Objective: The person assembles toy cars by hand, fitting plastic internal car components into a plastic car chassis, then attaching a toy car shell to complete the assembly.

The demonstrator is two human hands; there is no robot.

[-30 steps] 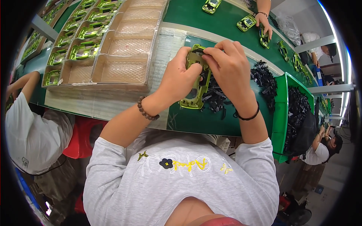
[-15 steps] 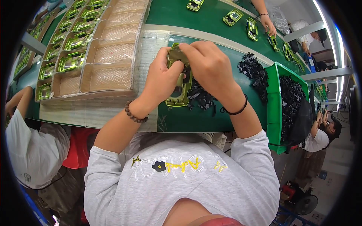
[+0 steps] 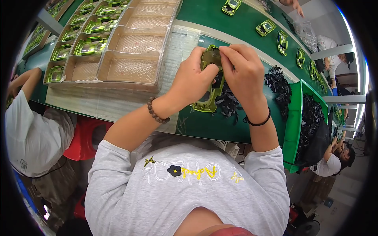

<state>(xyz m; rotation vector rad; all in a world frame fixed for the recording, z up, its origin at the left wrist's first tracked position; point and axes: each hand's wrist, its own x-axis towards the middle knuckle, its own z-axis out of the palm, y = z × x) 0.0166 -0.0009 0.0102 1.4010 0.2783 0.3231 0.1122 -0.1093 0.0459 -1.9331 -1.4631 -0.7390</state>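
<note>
A glossy lime-green toy car body [image 3: 205, 106] is held over the near edge of the green worktop, its long side running away from me. My left hand [image 3: 193, 78] wraps its left side, the thumb pressed onto the shell. At the upper right edge of the same body, my right hand [image 3: 246, 70] has thumb and forefinger pinched together. Whether a small part sits between those fingertips is hidden. Under and right of the shell lies a loose heap of small black plastic pieces [image 3: 228, 105].
A clear compartment tray [image 3: 132, 67] stands left, partly filled with green car bodies. More black pieces [image 3: 278, 80] lie beside a green bin [image 3: 292, 135] on the right. Several car bodies [image 3: 265, 27] line the far green strip. A co-worker's hand [image 3: 293, 5] shows at the top.
The whole view has shifted, so the scene sits further right. Both my hands keep their hold on the car body. The co-worker's hand has lifted away from a car body on the far strip.
</note>
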